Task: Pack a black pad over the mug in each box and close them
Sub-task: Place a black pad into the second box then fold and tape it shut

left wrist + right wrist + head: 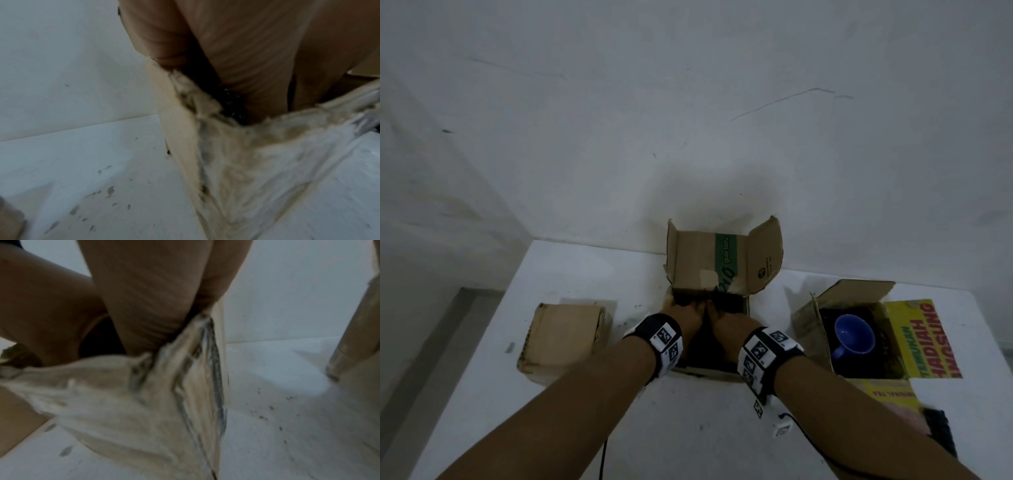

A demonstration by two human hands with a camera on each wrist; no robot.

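The middle cardboard box [726,260] stands open with its back flaps up. A black pad [732,303] lies inside it and hides any mug below. My left hand [685,317] and right hand [726,323] reach in side by side and press down on the pad. Their fingertips sink into the dark pad. In the left wrist view my left hand [257,48] goes in past the torn box corner [236,154] onto the pad [232,100]. The right wrist view has my right hand [144,296] entering at the opposite corner [133,394].
A closed cardboard box [565,337] lies on the white table at the left. At the right stands an open box [852,294] with yellow printed flaps and a blue mug [854,334] inside. Another black pad [940,430] lies near the table's front right edge.
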